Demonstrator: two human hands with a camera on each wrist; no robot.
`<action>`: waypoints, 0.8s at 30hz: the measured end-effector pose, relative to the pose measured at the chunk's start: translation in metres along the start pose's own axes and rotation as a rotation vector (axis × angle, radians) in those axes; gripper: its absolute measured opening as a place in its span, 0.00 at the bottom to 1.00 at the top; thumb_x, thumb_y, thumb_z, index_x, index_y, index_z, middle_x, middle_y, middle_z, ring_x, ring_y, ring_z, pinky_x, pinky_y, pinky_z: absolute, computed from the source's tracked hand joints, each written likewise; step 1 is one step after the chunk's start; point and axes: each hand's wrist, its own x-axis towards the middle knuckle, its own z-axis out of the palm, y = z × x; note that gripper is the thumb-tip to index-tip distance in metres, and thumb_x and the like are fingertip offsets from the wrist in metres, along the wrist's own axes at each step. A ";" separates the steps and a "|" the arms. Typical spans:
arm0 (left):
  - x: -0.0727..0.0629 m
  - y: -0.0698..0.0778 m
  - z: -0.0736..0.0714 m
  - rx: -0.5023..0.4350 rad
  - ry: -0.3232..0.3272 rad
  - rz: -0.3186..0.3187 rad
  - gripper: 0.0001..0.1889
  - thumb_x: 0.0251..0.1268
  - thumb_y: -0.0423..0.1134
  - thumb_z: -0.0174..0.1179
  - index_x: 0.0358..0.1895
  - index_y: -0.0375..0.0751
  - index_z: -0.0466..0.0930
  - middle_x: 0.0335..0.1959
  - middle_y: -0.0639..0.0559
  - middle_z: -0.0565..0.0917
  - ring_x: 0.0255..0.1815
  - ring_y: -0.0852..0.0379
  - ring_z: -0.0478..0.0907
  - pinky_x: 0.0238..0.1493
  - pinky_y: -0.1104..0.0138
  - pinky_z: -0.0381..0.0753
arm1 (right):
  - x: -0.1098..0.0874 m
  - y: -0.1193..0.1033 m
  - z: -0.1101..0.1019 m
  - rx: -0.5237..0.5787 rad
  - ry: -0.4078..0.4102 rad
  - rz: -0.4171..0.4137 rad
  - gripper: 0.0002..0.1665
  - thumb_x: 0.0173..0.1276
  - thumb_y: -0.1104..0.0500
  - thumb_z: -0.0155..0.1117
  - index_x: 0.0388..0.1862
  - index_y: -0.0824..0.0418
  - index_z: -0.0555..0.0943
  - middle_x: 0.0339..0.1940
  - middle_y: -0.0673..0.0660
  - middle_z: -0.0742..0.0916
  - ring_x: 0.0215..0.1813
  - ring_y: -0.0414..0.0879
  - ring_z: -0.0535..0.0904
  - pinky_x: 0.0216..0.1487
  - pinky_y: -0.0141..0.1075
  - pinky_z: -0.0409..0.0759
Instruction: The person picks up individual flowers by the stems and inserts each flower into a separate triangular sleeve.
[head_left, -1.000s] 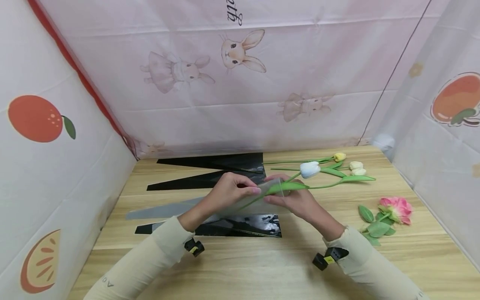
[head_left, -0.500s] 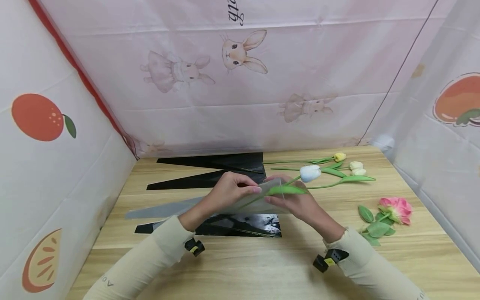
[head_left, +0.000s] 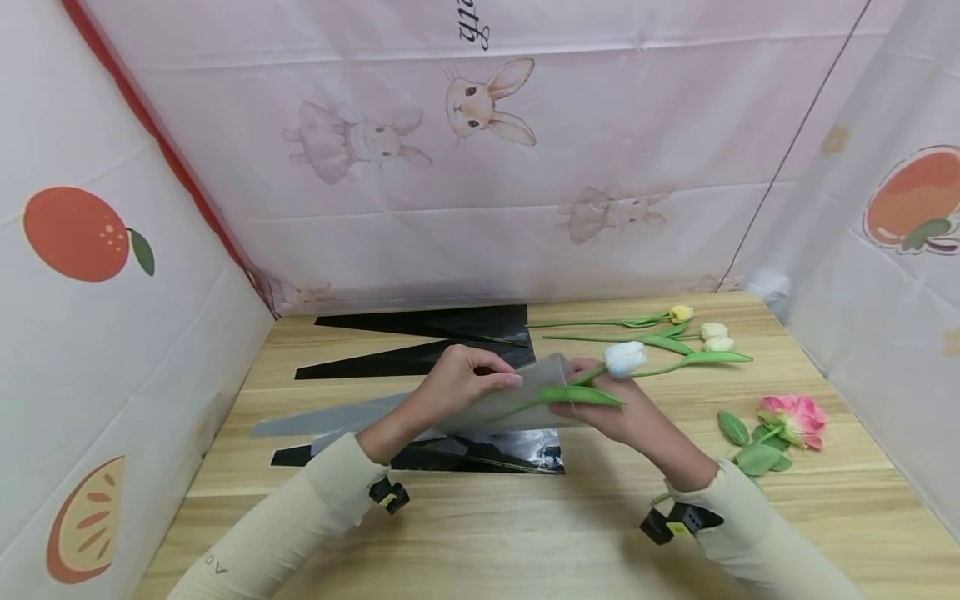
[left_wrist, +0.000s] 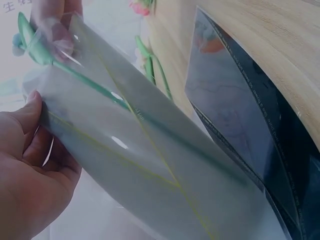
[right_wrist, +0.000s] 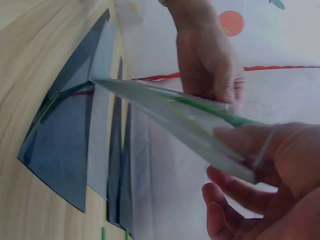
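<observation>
A translucent grey flower sleeve is raised over the table, its wide mouth facing right. My left hand pinches its upper edge near the mouth; in the left wrist view the left thumb lies on the film. A white artificial tulip has its stem inside the sleeve, while its head and part of a green leaf stick out. At the mouth, my right hand lies behind stem and leaf with fingers spread. In the right wrist view, several curved right fingers stand apart below the sleeve's edge.
Black sleeves lie at the back left, with another black sleeve nearer me and a grey sleeve beside it. At the back right lie a yellow tulip and cream tulips. A pink rose lies right.
My right hand has shifted right, away from the sleeve's edge, and the mouth now looks rounder. The tulip's head and leaf have dropped slightly toward me. My left hand keeps its place.
</observation>
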 end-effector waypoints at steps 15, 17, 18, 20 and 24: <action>-0.002 0.000 0.002 -0.011 -0.012 0.057 0.04 0.64 0.44 0.74 0.37 0.51 0.94 0.37 0.55 0.93 0.33 0.64 0.85 0.33 0.70 0.81 | -0.019 -0.001 -0.027 0.217 -0.102 0.064 0.06 0.71 0.67 0.68 0.44 0.69 0.86 0.28 0.56 0.88 0.27 0.37 0.83 0.30 0.36 0.85; -0.002 0.000 0.001 -0.014 -0.011 0.055 0.04 0.64 0.44 0.73 0.37 0.51 0.94 0.36 0.56 0.93 0.33 0.63 0.85 0.34 0.71 0.81 | -0.019 0.001 -0.030 0.294 -0.124 0.119 0.08 0.72 0.66 0.68 0.46 0.71 0.86 0.29 0.56 0.88 0.28 0.39 0.85 0.33 0.38 0.87; -0.002 0.000 0.001 -0.014 -0.012 0.057 0.04 0.65 0.44 0.73 0.37 0.51 0.94 0.36 0.56 0.93 0.33 0.63 0.85 0.34 0.71 0.81 | -0.018 0.003 -0.030 0.307 -0.122 0.144 0.09 0.72 0.65 0.68 0.46 0.70 0.86 0.29 0.54 0.88 0.28 0.38 0.84 0.33 0.38 0.87; -0.002 0.000 0.001 -0.017 -0.017 0.061 0.04 0.65 0.44 0.73 0.37 0.51 0.94 0.36 0.56 0.93 0.33 0.63 0.84 0.33 0.71 0.80 | -0.018 0.005 -0.031 0.337 -0.101 0.181 0.09 0.70 0.65 0.69 0.46 0.71 0.86 0.27 0.51 0.87 0.27 0.38 0.82 0.31 0.38 0.86; -0.002 0.002 0.001 -0.027 -0.028 0.060 0.04 0.65 0.44 0.73 0.38 0.50 0.94 0.35 0.55 0.93 0.31 0.62 0.83 0.32 0.70 0.79 | -0.017 0.010 -0.031 0.393 -0.023 0.189 0.08 0.69 0.66 0.70 0.44 0.71 0.87 0.23 0.47 0.85 0.23 0.38 0.77 0.27 0.36 0.82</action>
